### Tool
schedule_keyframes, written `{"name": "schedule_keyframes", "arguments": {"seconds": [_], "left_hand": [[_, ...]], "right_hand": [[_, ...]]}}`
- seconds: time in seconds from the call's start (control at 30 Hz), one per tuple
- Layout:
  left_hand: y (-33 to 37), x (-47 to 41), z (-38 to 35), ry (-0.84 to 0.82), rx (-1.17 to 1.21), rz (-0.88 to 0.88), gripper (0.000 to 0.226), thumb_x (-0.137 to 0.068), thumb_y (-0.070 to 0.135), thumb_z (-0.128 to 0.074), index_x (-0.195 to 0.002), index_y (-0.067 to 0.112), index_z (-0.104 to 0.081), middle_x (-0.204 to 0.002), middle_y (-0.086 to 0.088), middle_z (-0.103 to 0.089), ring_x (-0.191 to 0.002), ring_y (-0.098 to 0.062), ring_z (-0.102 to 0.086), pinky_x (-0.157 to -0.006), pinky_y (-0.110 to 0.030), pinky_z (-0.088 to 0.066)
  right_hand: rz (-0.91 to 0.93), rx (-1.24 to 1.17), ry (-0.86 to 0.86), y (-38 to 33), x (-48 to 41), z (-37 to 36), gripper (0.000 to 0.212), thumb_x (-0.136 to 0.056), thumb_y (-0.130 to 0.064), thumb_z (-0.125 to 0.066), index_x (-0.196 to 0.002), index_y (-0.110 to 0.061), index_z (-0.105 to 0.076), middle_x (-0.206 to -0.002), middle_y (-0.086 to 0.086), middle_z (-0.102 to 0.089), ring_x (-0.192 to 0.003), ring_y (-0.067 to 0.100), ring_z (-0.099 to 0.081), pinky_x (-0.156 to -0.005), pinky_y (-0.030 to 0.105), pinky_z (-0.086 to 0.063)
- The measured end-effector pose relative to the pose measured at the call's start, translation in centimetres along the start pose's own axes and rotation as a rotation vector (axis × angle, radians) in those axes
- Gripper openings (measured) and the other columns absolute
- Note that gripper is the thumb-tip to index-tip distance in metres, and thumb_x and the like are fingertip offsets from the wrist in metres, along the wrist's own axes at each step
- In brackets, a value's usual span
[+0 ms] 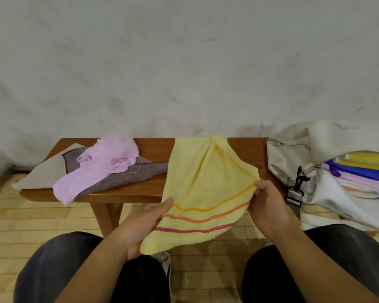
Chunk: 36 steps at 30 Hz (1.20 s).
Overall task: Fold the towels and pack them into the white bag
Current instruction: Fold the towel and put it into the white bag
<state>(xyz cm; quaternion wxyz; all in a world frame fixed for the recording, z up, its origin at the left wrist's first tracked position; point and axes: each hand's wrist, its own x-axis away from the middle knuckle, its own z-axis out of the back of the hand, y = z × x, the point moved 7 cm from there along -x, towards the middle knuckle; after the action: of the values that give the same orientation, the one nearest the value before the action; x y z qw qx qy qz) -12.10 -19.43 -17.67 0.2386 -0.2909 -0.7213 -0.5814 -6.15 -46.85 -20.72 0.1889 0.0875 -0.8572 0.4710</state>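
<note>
Yellow towel (206,182): pale yellow with three stripes near its near edge, one yellow-orange, one orange, one pink-red. Its far part lies on the bench, its near part is lifted off the front edge and held between both hands, sagging in the middle.
Left hand (144,224): closed on the near left edge of the yellow towel, thumb on top beside the stripes, the fingers hidden under the cloth.
Right hand (267,204): pinching the right corner of the yellow towel by the end of the top stripe, fingers curled shut on the cloth.
Bench (144,189): brown wood, running left to right against the wall, one leg showing below its near edge.
Pink towel (101,167): crumpled on the left part of the bench, one end hanging over the near edge.
Grey towel (140,173): lying flat under the pink towel, reaching right to touch the yellow towel.
Beige cloth (42,171): at the far left end of the bench, partly under the grey towel, a corner past the bench end.
White bag (293,158): at the right end of the bench, open, with a black clip on its strap.
Folded towels (363,169): stacked inside the white bag; yellow, blue, lilac and pink layers show at the opening.
Wall (184,62): pale, stained, behind the bench.
Floor (31,219): light brick-pattern tiles.
Knees (59,270): dark trousers at the near edge, either side of the arms.
</note>
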Motion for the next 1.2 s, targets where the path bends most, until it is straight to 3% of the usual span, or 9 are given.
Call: {"name": "schedule_keyframes", "arguments": {"seconds": [0.13, 0.23, 0.37, 0.47, 0.67, 0.8, 0.87, 1.0, 1.2], "left_hand": [[-1.5, 0.0, 0.0, -0.039, -0.106, 0.031, 0.043, -0.094, 0.037, -0.064, -0.123, 0.007, -0.068, -0.118, -0.018, -0.072, -0.110, -0.033, -0.070, -0.099, -0.048, -0.053], [-2.4, 0.1, 0.6, -0.066, -0.228, 0.025, 0.045, -0.090, 0.030, -0.071, -0.129, 0.008, -0.064, -0.120, -0.015, -0.072, -0.114, -0.030, -0.068, -0.107, -0.049, -0.048], [-4.0, -0.2, 1.1, -0.080, -0.290, 0.046, 0.038, -0.093, 0.026, -0.069, -0.127, 0.010, -0.064, -0.120, -0.010, -0.073, -0.114, -0.025, -0.069, -0.107, -0.046, -0.048], [-6.8, -0.8, 1.6, -0.042, -0.307, 0.090, 0.032, -0.097, 0.029, -0.064, -0.125, 0.014, -0.066, -0.117, -0.004, -0.075, -0.113, -0.020, -0.069, -0.109, -0.042, -0.045], [-7.1, -1.1, 2.4, 0.099, -0.719, 0.146, 0.030, -0.096, 0.050, -0.060, -0.115, 0.029, -0.069, -0.100, 0.013, -0.076, -0.093, -0.008, -0.071, -0.086, -0.028, -0.055], [5.4, -1.1, -0.1, 0.144, -0.377, -0.055, 0.022, -0.100, 0.030, -0.062, -0.114, 0.014, -0.069, -0.078, -0.003, -0.068, -0.063, -0.016, -0.058, -0.051, -0.029, -0.050], [16.5, 1.2, -1.4, 0.271, -0.074, -0.447, 0.012, -0.101, 0.025, -0.061, -0.097, 0.014, -0.066, -0.073, -0.002, -0.064, -0.067, -0.019, -0.057, -0.050, -0.028, -0.052], [29.4, 9.7, -3.8, 0.396, -0.082, -1.054, 0.017, -0.101, 0.030, -0.055, -0.095, 0.020, -0.067, -0.081, -0.001, -0.060, -0.067, -0.016, -0.052, -0.047, -0.023, -0.038], [20.4, 5.8, -1.6, 0.446, -0.280, -0.801, 0.022, -0.100, 0.037, -0.055, -0.095, 0.025, -0.072, -0.082, 0.000, -0.070, -0.072, -0.027, -0.065, -0.053, -0.031, -0.049]], "right_hand": [[-0.040, 0.032, -0.051, 0.4, 0.7, -0.2, 0.036, -0.097, -0.013, -0.041, -0.064, -0.020, -0.027, -0.066, -0.005, -0.042, -0.071, 0.018, -0.039, -0.070, 0.036, -0.030], [-0.099, 0.010, -0.053, 0.6, 1.5, 0.4, 0.040, -0.102, -0.018, -0.047, -0.062, -0.017, -0.048, -0.071, -0.001, -0.058, -0.075, 0.020, -0.057, -0.072, 0.037, -0.042], [-0.264, 0.287, 0.001, 2.0, 3.1, 3.0, 0.017, -0.090, -0.025, -0.072, -0.096, -0.012, -0.063, -0.094, 0.009, -0.074, -0.083, 0.026, -0.074, -0.079, 0.043, -0.057], [-0.484, 0.396, -0.083, 3.5, 5.1, 4.6, 0.041, -0.088, -0.015, -0.073, -0.127, -0.007, -0.061, -0.116, 0.018, -0.074, -0.106, 0.035, -0.072, -0.098, 0.050, -0.054], [-0.660, 0.547, -0.078, 1.5, 6.6, 6.8, 0.059, -0.081, -0.033, -0.079, -0.132, -0.010, -0.061, -0.113, 0.014, -0.075, -0.105, 0.032, -0.073, -0.096, 0.048, -0.055], [-0.367, 0.261, 0.119, -5.7, 2.7, 1.3, 0.038, -0.091, -0.021, -0.072, -0.124, -0.006, -0.063, -0.093, 0.015, -0.076, -0.069, 0.028, -0.075, -0.049, 0.039, -0.059], [-0.008, 0.138, 0.120, -13.0, 0.8, -4.0, 0.025, -0.093, -0.020, -0.071, -0.114, -0.006, -0.066, -0.107, 0.014, -0.074, -0.076, 0.024, -0.074, -0.054, 0.039, -0.060], [0.676, 0.068, -0.009, -26.3, 4.9, -12.6, 0.015, -0.096, -0.024, -0.070, -0.104, -0.013, -0.063, -0.103, 0.008, -0.073, -0.096, 0.025, -0.075, -0.076, 0.045, -0.063], [0.376, 0.101, 0.167, -17.8, 2.8, -5.5, 0.026, -0.094, -0.033, -0.071, -0.119, -0.026, -0.068, -0.112, -0.004, -0.076, -0.099, 0.019, -0.074, -0.078, 0.041, -0.063]]}}
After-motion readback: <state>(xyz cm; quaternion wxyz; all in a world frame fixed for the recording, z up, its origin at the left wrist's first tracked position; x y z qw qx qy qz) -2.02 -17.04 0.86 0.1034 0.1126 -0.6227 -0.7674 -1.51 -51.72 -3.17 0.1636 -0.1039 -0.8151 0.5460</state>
